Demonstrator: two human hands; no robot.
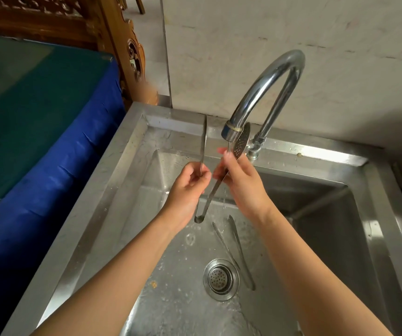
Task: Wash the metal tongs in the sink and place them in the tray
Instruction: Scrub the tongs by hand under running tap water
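I hold a pair of metal tongs [213, 192] over the steel sink [132, 151], hinge end down, arms spread upward in a V. My left hand [190, 183] pinches the left arm, which rises to the sink's back rim. My right hand [238, 178] grips the right arm just below its perforated oval tip [241, 140], which sits right under the tap spout [230, 133]. A thin stream of water falls past my right hand into the basin. A second pair of tongs [237, 253] lies flat on the sink floor beside the drain. No tray is in view.
The round drain strainer [220, 278] sits in the basin floor. The curved chrome tap [275, 78] arches over the back rim. A blue-covered surface [49, 132] and carved wooden furniture [122, 44] stand left of the sink; a pale wall [316, 32] is behind.
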